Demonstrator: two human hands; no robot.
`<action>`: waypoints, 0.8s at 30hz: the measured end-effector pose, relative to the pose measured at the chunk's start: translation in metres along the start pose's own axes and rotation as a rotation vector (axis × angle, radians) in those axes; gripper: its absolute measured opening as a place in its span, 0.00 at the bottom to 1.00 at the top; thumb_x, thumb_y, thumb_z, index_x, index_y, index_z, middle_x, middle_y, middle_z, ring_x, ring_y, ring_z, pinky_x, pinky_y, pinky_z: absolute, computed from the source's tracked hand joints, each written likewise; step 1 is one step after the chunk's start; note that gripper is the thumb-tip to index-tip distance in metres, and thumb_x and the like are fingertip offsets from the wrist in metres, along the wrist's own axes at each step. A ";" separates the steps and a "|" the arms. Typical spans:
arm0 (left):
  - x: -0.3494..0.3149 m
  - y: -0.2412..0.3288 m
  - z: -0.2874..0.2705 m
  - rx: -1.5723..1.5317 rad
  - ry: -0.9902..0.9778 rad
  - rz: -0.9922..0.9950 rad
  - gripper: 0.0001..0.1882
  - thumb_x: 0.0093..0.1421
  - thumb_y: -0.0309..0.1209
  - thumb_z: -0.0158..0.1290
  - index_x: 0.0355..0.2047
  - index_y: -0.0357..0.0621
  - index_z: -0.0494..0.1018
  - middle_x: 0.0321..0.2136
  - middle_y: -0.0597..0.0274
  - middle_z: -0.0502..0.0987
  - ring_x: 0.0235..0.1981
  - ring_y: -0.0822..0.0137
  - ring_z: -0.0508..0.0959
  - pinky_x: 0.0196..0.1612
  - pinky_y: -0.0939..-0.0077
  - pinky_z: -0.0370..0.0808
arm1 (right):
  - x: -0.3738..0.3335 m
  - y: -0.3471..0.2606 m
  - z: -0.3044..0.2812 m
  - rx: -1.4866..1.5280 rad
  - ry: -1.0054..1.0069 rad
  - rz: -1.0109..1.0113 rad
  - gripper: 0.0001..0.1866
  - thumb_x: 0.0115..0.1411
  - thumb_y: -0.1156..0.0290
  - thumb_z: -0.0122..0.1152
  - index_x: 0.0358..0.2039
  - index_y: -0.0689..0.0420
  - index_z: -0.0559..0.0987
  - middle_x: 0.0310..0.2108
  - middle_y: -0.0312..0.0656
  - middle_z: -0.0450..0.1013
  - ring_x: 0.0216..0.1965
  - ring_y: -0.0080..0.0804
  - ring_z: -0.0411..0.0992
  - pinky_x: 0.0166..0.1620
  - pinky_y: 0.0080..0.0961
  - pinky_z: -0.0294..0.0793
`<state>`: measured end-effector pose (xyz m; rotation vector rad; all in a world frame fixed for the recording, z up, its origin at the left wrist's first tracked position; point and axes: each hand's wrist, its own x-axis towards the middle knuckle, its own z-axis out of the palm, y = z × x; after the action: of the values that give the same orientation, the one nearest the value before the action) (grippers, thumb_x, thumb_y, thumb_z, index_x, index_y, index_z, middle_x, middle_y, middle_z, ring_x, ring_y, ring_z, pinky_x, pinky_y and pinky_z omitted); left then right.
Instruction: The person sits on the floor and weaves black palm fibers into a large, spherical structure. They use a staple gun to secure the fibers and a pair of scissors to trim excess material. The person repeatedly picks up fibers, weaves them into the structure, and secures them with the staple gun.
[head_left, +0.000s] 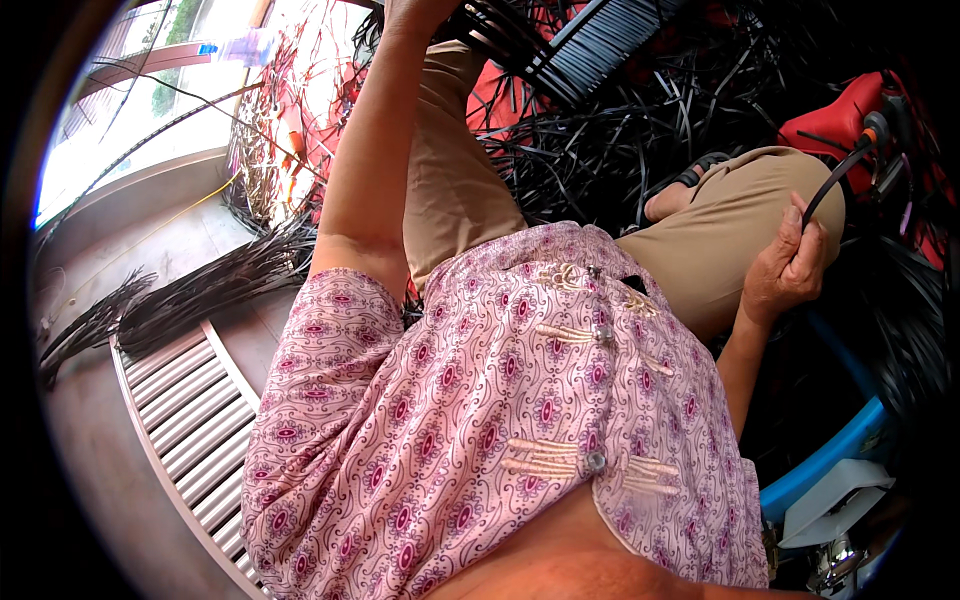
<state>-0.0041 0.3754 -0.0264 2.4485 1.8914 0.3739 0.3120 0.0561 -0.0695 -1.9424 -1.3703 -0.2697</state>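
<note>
My left arm stretches up to the top edge, where my left hand [418, 12] is mostly cut off and its fingers are hidden. It is nearest to a piece of weaving [605, 48] made of black and grey-blue strips, whose black ends stick out toward the hand. On the right, beside my knee, my right hand [787, 262] is closed on a flat black strip [838, 178]. The strip runs up from my fingers toward a dark piece with an orange ring [876, 128]. Whether the two are joined, I cannot tell.
Loose black strips [590, 160] lie heaped over a red surface around my sandalled foot. A red container [835, 120] stands at the right, above a blue rim [835, 450] and a white box [835, 503]. At left are a bundle of dark strips [215, 285] and a slatted rack [190, 390].
</note>
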 end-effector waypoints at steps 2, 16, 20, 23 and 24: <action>0.001 -0.002 -0.009 -0.017 -0.041 -0.024 0.25 0.61 0.52 0.51 0.30 0.38 0.76 0.26 0.42 0.79 0.35 0.43 0.79 0.40 0.52 0.74 | -0.001 -0.001 0.000 0.004 -0.009 0.020 0.11 0.68 0.69 0.54 0.38 0.63 0.81 0.34 0.41 0.80 0.31 0.34 0.79 0.34 0.26 0.78; 0.013 -0.026 -0.026 -0.302 -0.247 -0.064 0.39 0.66 0.63 0.35 0.39 0.38 0.78 0.36 0.43 0.79 0.43 0.49 0.78 0.49 0.59 0.70 | 0.004 -0.010 -0.004 0.087 -0.015 -0.001 0.12 0.69 0.70 0.53 0.39 0.64 0.81 0.35 0.44 0.79 0.33 0.40 0.78 0.36 0.30 0.76; 0.018 -0.003 -0.021 -0.392 -0.470 -0.200 0.48 0.61 0.72 0.30 0.35 0.36 0.79 0.34 0.48 0.80 0.40 0.53 0.77 0.49 0.62 0.70 | 0.015 -0.058 -0.019 -0.121 -0.113 0.219 0.11 0.69 0.70 0.53 0.39 0.63 0.81 0.35 0.43 0.79 0.34 0.40 0.78 0.36 0.29 0.76; 0.006 0.009 -0.013 -0.522 -0.498 -0.255 0.50 0.60 0.74 0.29 0.37 0.35 0.79 0.33 0.50 0.80 0.37 0.59 0.77 0.46 0.63 0.71 | 0.011 -0.037 -0.016 -0.038 -0.079 0.130 0.11 0.68 0.70 0.54 0.39 0.62 0.81 0.35 0.43 0.79 0.34 0.40 0.78 0.37 0.30 0.76; 0.000 0.007 -0.001 -0.740 -0.594 -0.269 0.49 0.60 0.74 0.30 0.38 0.37 0.80 0.32 0.54 0.80 0.35 0.64 0.78 0.42 0.60 0.72 | 0.003 -0.013 -0.006 0.035 0.006 0.013 0.11 0.68 0.70 0.54 0.39 0.62 0.81 0.35 0.43 0.79 0.34 0.40 0.78 0.37 0.30 0.76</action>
<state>0.0022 0.3738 -0.0238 1.5707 1.4401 0.2332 0.3028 0.0567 -0.0580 -1.9199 -1.3501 -0.2438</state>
